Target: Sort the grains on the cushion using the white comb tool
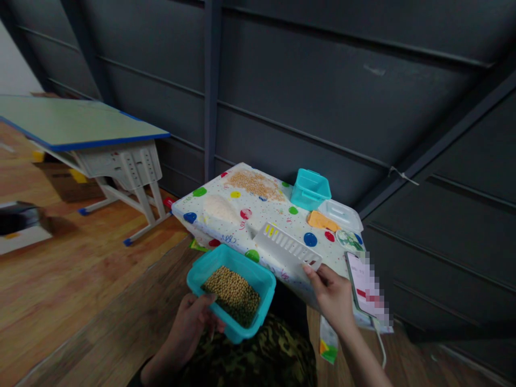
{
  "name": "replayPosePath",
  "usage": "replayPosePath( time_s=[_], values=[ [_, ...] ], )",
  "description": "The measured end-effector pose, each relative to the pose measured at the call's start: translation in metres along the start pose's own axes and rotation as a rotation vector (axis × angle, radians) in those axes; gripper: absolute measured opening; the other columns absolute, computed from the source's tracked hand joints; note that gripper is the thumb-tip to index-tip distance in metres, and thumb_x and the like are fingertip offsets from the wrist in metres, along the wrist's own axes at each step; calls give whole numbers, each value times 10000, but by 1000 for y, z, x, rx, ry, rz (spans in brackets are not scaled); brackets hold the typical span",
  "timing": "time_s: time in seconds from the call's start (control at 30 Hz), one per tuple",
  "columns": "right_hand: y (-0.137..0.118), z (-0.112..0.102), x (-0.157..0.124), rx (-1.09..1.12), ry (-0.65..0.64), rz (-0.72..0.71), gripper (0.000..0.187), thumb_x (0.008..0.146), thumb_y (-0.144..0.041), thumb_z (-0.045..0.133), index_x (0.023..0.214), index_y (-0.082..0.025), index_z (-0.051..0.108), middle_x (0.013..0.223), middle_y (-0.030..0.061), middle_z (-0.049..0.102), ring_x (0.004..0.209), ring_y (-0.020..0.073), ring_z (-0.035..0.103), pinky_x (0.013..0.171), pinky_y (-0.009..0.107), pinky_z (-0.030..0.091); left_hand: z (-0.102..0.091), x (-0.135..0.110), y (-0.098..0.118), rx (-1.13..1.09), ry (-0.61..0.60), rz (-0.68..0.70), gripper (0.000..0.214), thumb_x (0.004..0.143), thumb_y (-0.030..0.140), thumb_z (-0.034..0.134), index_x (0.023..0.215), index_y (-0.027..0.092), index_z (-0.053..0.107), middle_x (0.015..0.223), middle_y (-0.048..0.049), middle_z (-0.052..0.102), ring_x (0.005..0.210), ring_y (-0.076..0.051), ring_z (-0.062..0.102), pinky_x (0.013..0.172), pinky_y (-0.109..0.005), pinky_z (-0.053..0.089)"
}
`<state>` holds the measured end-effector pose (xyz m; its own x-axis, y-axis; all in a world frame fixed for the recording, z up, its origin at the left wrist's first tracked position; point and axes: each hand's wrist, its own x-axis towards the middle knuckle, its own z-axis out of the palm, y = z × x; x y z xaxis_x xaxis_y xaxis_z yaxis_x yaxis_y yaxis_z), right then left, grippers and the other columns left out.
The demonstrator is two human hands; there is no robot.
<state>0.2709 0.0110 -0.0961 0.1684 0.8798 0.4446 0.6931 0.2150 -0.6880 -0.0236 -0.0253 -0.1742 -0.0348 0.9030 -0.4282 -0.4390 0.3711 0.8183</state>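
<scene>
My left hand (197, 314) is closed on the near left rim of a teal plastic container (253, 267), its thumb over the edge. Yellowish soybeans (229, 285) lie inside, with darker green beans or shaded ones toward the near side. The container is held above my lap, in front of the table. With thumb and fingers, my right hand (328, 287) grips the right end of a white slotted plastic tray (288, 248). That tray is at the table's front edge; whether it rests on the cloth I cannot tell.
On the spotted tablecloth (274, 220) are spread tan beans or grains (253, 185), a pale grainy heap (220, 208), a second teal container (310, 189), a clear lid (342, 215), an orange cloth-like piece (322, 220) and a phone (365, 285). A green-topped desk (80, 123) stands left.
</scene>
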Motion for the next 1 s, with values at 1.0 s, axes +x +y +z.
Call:
replayPosePath(
  time_s=[1.0],
  values=[
    [-41, 124, 83, -542, -290, -343, 280, 1076, -134, 536, 1109, -139, 814, 949, 140, 866, 817, 235, 820, 695, 260, 506, -10, 7, 1, 0, 11, 60, 440, 599, 564, 849, 382, 220, 682, 383, -71, 648, 337, -193, 608, 347, -260, 412]
  ],
)
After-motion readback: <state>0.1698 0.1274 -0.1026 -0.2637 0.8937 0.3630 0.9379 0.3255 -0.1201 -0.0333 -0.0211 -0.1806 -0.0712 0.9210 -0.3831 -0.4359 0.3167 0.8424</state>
